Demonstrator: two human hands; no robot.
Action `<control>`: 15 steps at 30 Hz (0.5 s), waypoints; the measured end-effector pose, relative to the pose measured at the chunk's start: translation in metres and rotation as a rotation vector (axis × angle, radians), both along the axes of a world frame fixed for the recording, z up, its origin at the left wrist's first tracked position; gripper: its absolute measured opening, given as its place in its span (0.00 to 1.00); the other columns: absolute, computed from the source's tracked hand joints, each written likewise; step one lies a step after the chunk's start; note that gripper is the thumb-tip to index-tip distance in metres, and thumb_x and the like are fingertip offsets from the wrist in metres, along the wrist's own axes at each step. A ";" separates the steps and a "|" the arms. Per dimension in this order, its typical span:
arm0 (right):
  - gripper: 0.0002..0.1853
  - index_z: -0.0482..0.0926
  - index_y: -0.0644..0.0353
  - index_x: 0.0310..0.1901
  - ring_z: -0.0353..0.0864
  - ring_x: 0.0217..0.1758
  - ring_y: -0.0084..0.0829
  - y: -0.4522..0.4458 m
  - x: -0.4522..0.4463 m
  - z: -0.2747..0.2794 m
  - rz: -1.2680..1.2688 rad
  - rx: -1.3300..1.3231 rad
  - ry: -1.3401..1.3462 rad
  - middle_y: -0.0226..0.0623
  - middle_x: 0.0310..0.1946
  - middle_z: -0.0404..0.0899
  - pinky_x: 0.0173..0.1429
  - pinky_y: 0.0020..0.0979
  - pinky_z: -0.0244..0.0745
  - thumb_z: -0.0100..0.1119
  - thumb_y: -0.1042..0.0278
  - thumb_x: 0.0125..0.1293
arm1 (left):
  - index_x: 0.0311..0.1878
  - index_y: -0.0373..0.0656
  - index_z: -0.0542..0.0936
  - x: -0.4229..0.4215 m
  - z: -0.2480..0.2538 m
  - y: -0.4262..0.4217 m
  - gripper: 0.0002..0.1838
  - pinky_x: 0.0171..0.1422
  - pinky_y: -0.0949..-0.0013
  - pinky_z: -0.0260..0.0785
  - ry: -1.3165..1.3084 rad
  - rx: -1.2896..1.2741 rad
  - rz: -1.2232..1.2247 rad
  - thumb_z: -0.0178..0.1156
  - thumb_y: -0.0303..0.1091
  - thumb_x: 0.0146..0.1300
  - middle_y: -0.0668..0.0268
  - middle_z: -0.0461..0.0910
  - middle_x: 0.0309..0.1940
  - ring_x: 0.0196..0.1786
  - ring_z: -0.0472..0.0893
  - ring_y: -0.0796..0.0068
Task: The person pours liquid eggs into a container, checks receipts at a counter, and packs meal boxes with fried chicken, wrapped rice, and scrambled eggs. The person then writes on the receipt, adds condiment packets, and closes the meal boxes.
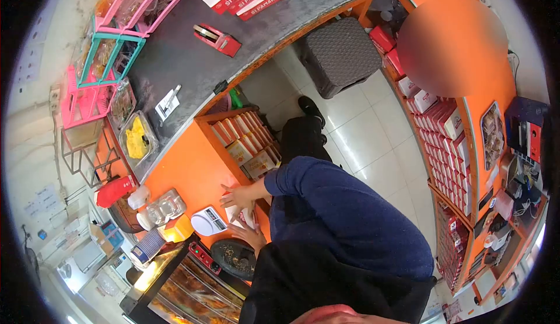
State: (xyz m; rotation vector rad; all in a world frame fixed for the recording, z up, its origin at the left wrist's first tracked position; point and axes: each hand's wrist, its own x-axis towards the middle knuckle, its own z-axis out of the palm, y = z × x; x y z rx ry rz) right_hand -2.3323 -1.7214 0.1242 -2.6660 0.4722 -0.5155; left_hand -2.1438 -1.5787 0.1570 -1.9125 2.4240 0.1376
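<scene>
A small white paper piece (236,213), perhaps a folded box, lies on the orange counter (184,169) between my two hands. My right hand (238,196) is on its upper side in the view, fingers spread and stretched out. On the lower side is my left hand (249,235), its fingers extended along the white piece and touching it. A white kitchen scale (205,222) stands just beyond my fingertips. Beside my left hand lies a dark round lid or tray (233,258) with specks on it.
A shelf of red-and-white boxes (248,143) is under the counter. Plastic containers (165,206), stacked cups (149,246) and a glass display case (195,289) stand nearby. A tape dispenser (217,39) sits on the dark counter. Behind is a dark stool (340,55).
</scene>
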 end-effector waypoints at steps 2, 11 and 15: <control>0.50 0.48 0.14 0.68 0.31 0.77 0.47 0.011 -0.006 0.006 -0.017 0.096 0.019 0.41 0.75 0.36 0.66 0.74 0.27 0.64 0.31 0.43 | 0.73 0.40 0.47 -0.003 -0.005 -0.005 0.50 0.69 0.30 0.27 -0.110 -0.021 0.008 0.55 0.62 0.58 0.39 0.38 0.72 0.74 0.39 0.39; 0.60 0.45 0.35 0.73 0.41 0.75 0.52 0.013 -0.019 0.008 -0.029 0.330 -0.293 0.50 0.71 0.47 0.71 0.55 0.49 0.74 0.45 0.39 | 0.58 0.33 0.61 -0.015 0.000 -0.056 0.50 0.60 0.45 0.55 0.308 -0.066 -0.152 0.76 0.47 0.34 0.47 0.63 0.52 0.57 0.64 0.44; 0.51 0.45 0.48 0.73 0.59 0.66 0.52 0.044 -0.064 0.034 -0.329 0.471 -0.734 0.52 0.61 0.58 0.60 0.43 0.67 0.68 0.58 0.51 | 0.59 0.33 0.61 -0.025 -0.005 -0.035 0.50 0.57 0.49 0.61 0.397 -0.166 0.032 0.75 0.49 0.35 0.46 0.64 0.51 0.54 0.67 0.44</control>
